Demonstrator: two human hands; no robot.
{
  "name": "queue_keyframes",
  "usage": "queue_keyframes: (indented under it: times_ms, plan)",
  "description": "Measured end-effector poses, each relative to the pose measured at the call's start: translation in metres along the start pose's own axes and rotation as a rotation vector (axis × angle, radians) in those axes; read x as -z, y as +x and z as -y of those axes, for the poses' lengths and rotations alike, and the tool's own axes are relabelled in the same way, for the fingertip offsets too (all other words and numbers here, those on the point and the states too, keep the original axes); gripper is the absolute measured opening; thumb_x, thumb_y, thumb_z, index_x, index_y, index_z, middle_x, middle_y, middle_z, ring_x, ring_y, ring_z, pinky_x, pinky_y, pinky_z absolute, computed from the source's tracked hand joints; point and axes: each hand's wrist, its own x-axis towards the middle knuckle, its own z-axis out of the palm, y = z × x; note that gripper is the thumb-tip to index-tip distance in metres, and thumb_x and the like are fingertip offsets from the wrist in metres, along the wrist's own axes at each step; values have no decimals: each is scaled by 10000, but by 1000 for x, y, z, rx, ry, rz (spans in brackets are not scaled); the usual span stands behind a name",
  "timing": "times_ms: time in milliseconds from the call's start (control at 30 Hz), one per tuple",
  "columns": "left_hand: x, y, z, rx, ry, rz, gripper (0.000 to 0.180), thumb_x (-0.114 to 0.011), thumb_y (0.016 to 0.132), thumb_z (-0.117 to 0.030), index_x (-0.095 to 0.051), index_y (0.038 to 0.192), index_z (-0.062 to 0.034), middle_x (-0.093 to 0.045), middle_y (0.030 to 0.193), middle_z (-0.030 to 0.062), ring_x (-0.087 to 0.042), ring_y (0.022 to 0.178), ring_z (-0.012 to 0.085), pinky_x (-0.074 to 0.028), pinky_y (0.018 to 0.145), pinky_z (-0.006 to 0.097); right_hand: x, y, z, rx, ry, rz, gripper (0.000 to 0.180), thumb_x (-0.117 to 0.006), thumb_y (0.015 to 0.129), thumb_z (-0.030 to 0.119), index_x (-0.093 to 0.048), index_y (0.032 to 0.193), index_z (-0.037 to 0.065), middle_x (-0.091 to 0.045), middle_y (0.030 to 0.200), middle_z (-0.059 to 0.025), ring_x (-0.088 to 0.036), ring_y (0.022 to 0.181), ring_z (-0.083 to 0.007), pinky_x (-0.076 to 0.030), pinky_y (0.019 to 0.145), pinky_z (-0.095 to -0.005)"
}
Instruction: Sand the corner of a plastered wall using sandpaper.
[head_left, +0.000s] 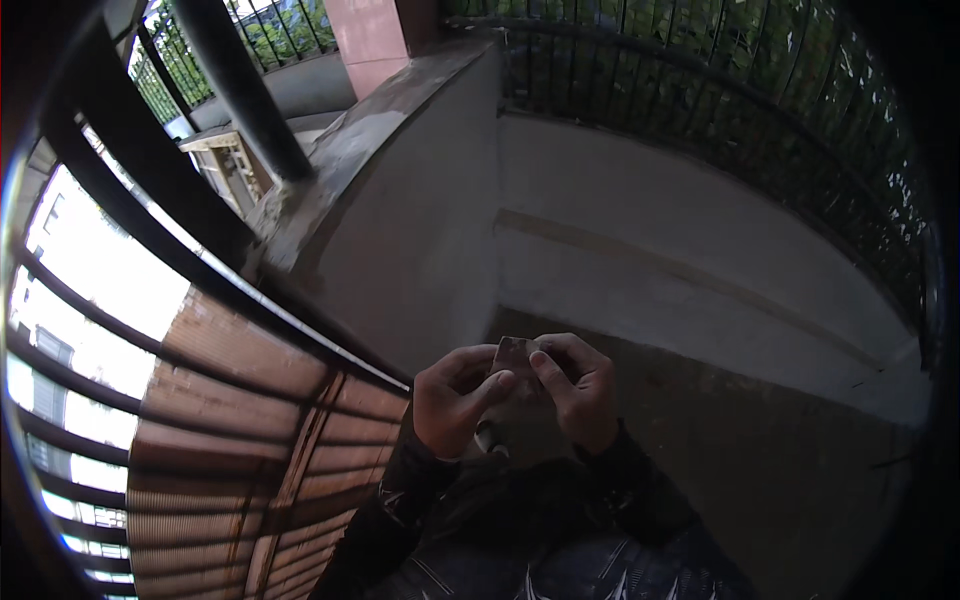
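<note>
In front of my body, both hands hold one small, flat, brownish-grey piece (513, 354) with straight edges. It may be a folded sheet, but its kind is too dim to tell. My left hand (455, 400) pinches its left side, thumb on the near face. From the right, my right hand (578, 390) grips it with the thumb across its front and bent fingers behind. The fingers cover much of the piece's edges.
Dark metal bars (190, 265) run along my left, with corrugated brown sheeting (215, 430) beyond them. Ahead stands a low grey wall (640, 220) topped by a black railing (640, 45). A dark post (245, 95) rises at the upper left, and the dark floor (740, 450) spreads right.
</note>
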Motion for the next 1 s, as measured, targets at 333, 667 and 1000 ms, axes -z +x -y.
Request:
queue_keyframes:
  times_ms: [333, 667, 1000]
  plan:
    - [18, 155, -5, -145, 172, -26, 183, -701, 821, 15, -647, 989, 63, -685, 972, 150, -674, 915, 202, -566, 764, 288, 11, 148, 3, 373, -259, 27, 172, -698, 817, 27, -671, 987, 20, -673, 894, -101, -668, 798, -197, -524, 709, -280]
    - [4, 261, 0, -698, 564, -230, 339, -722, 700, 104, -709, 1003, -49, -666, 978, 134, -681, 880, 240, -574, 743, 328, 62, 285, -13, 1153, -495, 143, 277, -804, 659, -23, -700, 907, 44, -630, 996, -70, -672, 788, -235, -584, 646, -312]
    - [-39, 302, 23, -611, 710, -265, 292, -757, 708, 28, -704, 986, -45, -684, 876, 145, -697, 800, 244, -556, 654, 309, 99, 377, -51, 1129, -250, 465, 270, -819, 680, 60, -694, 919, 56, -614, 959, -46, -660, 793, -213, -570, 632, -301]
